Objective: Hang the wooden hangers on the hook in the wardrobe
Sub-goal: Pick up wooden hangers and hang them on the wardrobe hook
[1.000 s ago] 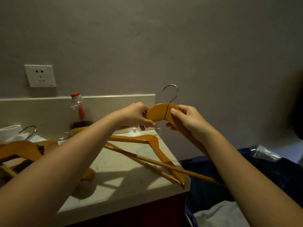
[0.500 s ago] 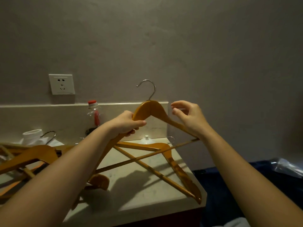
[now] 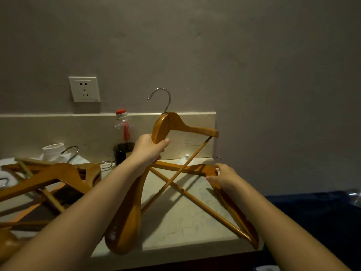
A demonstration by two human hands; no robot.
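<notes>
My left hand (image 3: 149,148) grips a wooden hanger (image 3: 172,124) by its left arm, just below the neck. That hanger is held upright above the counter, metal hook on top. A second wooden hanger (image 3: 197,195) lies flat on the counter (image 3: 187,227). My right hand (image 3: 224,176) is at this hanger's neck with fingers curled around it. Several more wooden hangers (image 3: 50,177) lie piled at the left. No wardrobe or hook is in view.
A plastic bottle (image 3: 123,137) with a red cap stands against the backsplash. A white cup (image 3: 52,152) sits at the far left, and a wall socket (image 3: 84,89) is above. Dark blue fabric (image 3: 312,216) lies lower right, beyond the counter's edge.
My right hand let go of the raised hanger and dropped to the hanger lying on the counter. My left hand now holds the raised hanger alone.
</notes>
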